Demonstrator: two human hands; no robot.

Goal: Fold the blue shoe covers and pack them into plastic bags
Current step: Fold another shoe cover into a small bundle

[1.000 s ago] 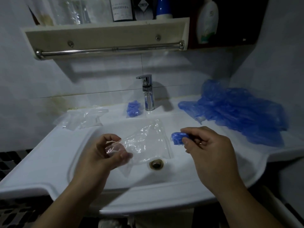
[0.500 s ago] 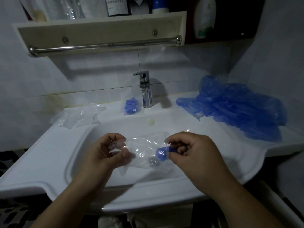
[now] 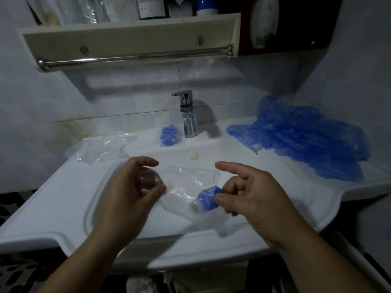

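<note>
Head view: both hands are held over the basin of a white sink [image 3: 63, 197]. The left hand [image 3: 131, 193] is curled, and its grip takes the left end of a clear plastic bag [image 3: 186, 182] between thumb and fingers, with film showing inside the curl. The bag stretches rightward between the two hands, crumpled and slack, and its lower part hangs toward the near rim.

The right hand [image 3: 254, 199] has a narrow grip. Thumb and a bent finger pinch a folded blue shoe cover [image 3: 208, 196], a small tight wad, while the index finger points out straight to the left above it. The wad sits at the right end of the bag, touching the film. Whether it is already inside the bag cannot be told.

On the far ledge, just left of the chrome faucet [image 3: 187, 115], lies a packed bag [image 3: 169, 136] with blue covers in it. Further left on the ledge lie empty clear bags [image 3: 101, 149]. On the right wing of the sink is a loose pile of blue shoe covers [image 3: 306, 140], well apart from the hands.

Above is a wall shelf [image 3: 131, 37] with a metal rail [image 3: 135, 58] under it, and bottles stand on top.
</note>
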